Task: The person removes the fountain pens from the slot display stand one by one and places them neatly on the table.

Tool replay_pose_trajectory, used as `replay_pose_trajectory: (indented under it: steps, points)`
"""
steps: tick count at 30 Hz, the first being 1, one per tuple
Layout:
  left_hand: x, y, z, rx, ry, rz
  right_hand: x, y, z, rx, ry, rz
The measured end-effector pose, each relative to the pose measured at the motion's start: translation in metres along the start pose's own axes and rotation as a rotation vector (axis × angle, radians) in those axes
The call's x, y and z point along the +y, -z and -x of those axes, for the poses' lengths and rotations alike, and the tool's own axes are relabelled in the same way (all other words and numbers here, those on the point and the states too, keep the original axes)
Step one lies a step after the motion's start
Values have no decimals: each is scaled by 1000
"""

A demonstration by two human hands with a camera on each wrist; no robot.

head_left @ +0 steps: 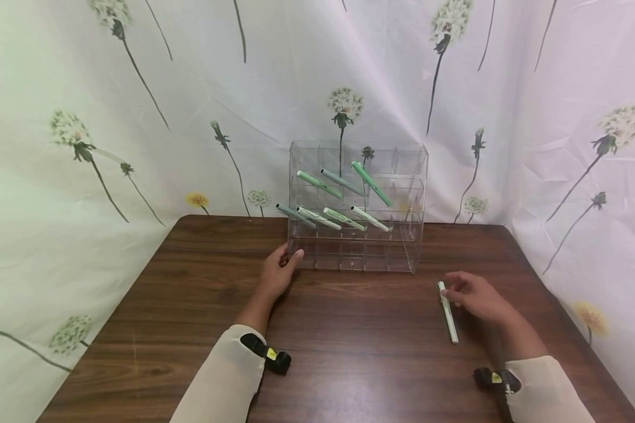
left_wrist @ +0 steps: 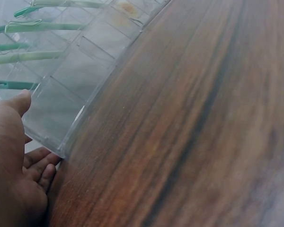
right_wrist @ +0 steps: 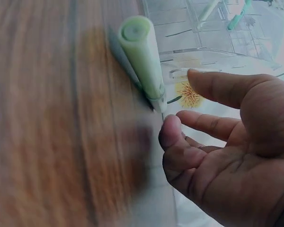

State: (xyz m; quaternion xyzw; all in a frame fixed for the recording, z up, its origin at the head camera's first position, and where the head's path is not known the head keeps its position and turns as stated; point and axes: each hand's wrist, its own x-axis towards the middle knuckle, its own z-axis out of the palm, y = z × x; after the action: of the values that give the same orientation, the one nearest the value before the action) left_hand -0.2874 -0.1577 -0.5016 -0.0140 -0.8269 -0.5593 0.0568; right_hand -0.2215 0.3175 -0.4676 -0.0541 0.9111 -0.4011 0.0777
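- Hands first, head view: left hand point(head_left: 278, 271) braces the clear pen rack's point(head_left: 357, 205) corner; right hand point(head_left: 473, 295) touches a pale green pen point(head_left: 447, 312) lying on the counter point(head_left: 201, 305).
- Left wrist: fingers loosely curled, thumb against the rack wall, probably steadying it.
- Right wrist: fingers loose, fingertips just at the pen, not gripping.

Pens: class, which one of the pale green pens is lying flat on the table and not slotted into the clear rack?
The pale green pen beside the right hand. It lies on the wooden table; the other seven sit slanted in the clear rack.
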Motion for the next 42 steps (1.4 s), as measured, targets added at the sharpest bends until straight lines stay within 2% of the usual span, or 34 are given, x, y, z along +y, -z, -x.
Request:
replay_pose_trajectory:
  steps: [10, 19, 30, 34, 42]
  points:
    - [-1, -1, 1, 3, -1, -1, -19, 7, 1, 94, 34, 87]
    - [0, 1, 1, 0, 10, -2, -51, 15, -1, 216, 24, 31]
    - [-2, -1, -1, 4, 1, 2, -90, 13, -3, 375, 103, 13]
    - [-2, 0, -2, 9, 9, -2, -101, 10, -8, 387, 148, -7]
    - [-2, -2, -3, 14, 0, -17, -119, 6, -26, 337, 192, 3]
